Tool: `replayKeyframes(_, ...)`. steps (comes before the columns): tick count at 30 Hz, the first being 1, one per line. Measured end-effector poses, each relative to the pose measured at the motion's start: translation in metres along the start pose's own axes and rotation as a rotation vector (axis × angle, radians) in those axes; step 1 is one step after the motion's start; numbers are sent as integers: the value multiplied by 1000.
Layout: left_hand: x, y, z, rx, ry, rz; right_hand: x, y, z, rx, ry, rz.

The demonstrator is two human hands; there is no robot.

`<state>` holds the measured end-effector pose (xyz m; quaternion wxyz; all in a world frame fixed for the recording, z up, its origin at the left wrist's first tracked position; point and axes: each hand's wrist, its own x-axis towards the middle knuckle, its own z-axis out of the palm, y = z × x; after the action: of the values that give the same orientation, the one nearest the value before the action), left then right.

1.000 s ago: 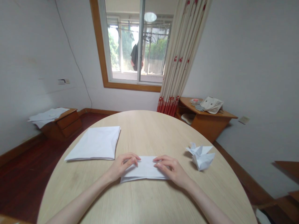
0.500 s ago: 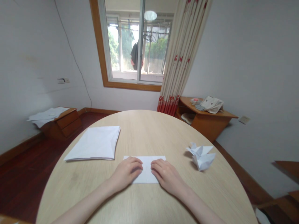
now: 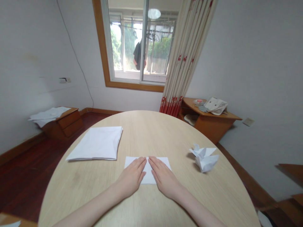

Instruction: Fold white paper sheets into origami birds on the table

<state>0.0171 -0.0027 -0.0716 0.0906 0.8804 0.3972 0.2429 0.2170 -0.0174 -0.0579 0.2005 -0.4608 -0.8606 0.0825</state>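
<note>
A white sheet of paper [image 3: 148,177], apparently folded, lies flat on the round table near its front. My left hand [image 3: 133,175] rests on the left half of the paper with its fingers stretched out. On the right half lies my right hand [image 3: 163,175], its fingers also extended. The fingertips of both hands are close together at the paper's far edge, and the hands cover much of the sheet.
A stack of white paper [image 3: 97,143] lies at the table's left. Folded paper pieces [image 3: 204,159] stand at its right. Beyond the round table [image 3: 146,126] are a small drawer cabinet [image 3: 68,121], a corner desk [image 3: 213,124] with a cloth bag, and a curtain [image 3: 181,72].
Both hands have moved inward and away from me, so their fingertips nearly meet at the paper's far edge. The curled fingers have straightened. The view has shifted slightly.
</note>
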Motion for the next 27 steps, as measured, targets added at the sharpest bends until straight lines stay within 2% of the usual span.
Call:
replayKeyframes(9, 1, 0, -4, 130, -93, 29, 3, -3, -7, -69, -100, 25)
replayKeyframes(12, 1, -1, -4, 151, -101, 18, 3, -3, -12, -74, -104, 34)
replayKeyframes(19, 4, 3, -12, 237, -179, -32, 7, -14, -23, -176, -211, 104)
replayKeyframes(27, 5, 8, -18, 263, -191, -71, 6, -18, -22, -279, -215, 154)
